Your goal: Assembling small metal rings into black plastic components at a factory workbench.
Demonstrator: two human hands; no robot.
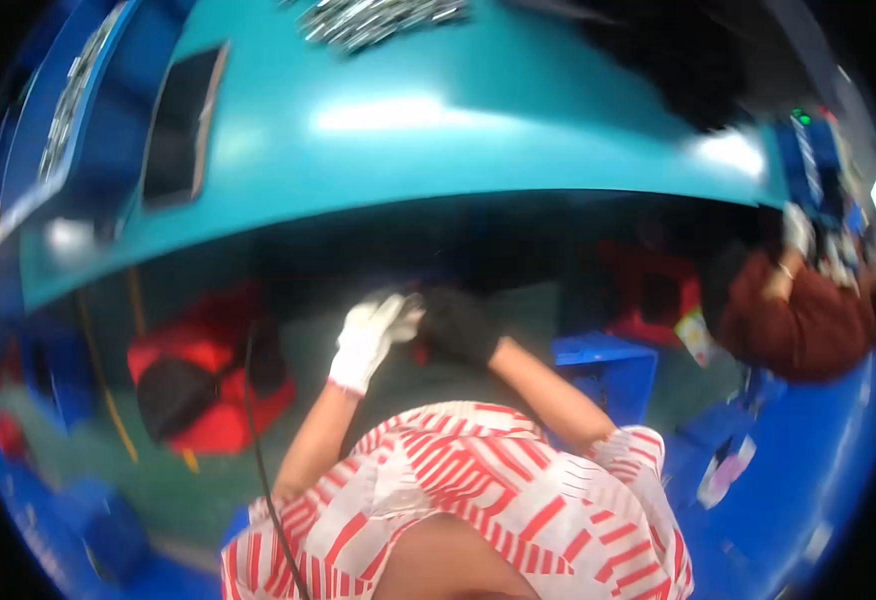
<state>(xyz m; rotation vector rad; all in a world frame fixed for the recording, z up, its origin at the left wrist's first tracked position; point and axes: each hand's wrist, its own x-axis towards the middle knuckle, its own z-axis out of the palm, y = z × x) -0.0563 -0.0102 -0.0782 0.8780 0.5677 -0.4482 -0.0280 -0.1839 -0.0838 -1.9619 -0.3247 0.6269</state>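
My left hand [366, 342], in a white glove, is held over the floor in front of my body, on the near side of the teal table [378, 165]. Its fingers are bent and drawn together at the edge of my right hand [460, 325], which wears a black glove. The two hands meet or nearly meet. Anything between the fingertips is too blurred to make out. The right fingers melt into the dark background and their shape is hidden. A small red spot shows just below where the hands meet.
Shiny metal parts [378, 20] lie heaped on the table's far side. A dark flat panel [183, 128] rests at left, near a blue bin [83, 95]. Red stools [213, 370] and a blue crate [608, 370] stand below. At right a person in brown [793, 320] is at work.
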